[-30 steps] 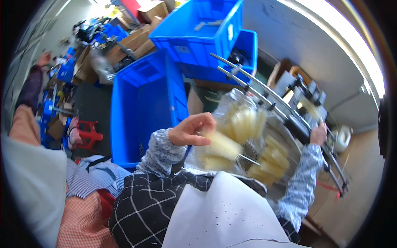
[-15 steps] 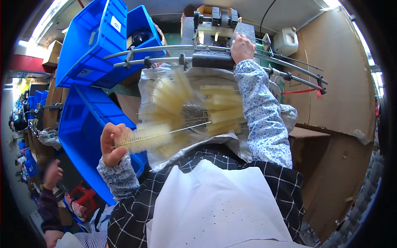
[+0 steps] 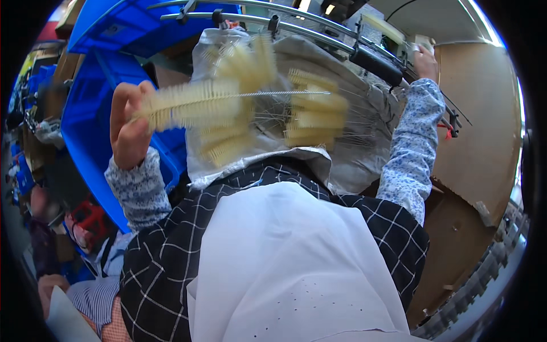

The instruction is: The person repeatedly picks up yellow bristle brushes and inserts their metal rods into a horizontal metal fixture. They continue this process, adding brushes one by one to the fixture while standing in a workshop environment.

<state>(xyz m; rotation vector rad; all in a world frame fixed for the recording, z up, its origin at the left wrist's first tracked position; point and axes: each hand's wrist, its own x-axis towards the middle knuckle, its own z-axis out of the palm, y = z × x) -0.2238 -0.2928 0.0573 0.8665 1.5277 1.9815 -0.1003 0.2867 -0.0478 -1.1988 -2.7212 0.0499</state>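
Note:
My left hand (image 3: 131, 122) is closed on the bristle end of a cream bottle brush (image 3: 199, 104), whose twisted wire stem points right across my lap. My right hand (image 3: 426, 64) is at the far right, its fingers closed at a sliding carriage with a black cylinder (image 3: 376, 66), which rides on two metal rails (image 3: 307, 31). Exactly what the right fingers grip is partly hidden. A pale bar (image 3: 384, 27) lies just beyond that hand. More cream brushes, a left pile (image 3: 228, 134) and a right pile (image 3: 316, 114), rest on a grey-white sheet (image 3: 356, 165) over my lap.
Blue plastic bins (image 3: 94, 125) stand at the left, close to my left forearm. A large cardboard sheet (image 3: 478, 125) rises at the right. Another person's arm (image 3: 43, 245) shows at the lower left, near a red stool (image 3: 90, 225).
The carriage with its black cylinder has slid right along the rails, and my right hand has moved right with it. My left hand has raised the brush. The whole view has shifted.

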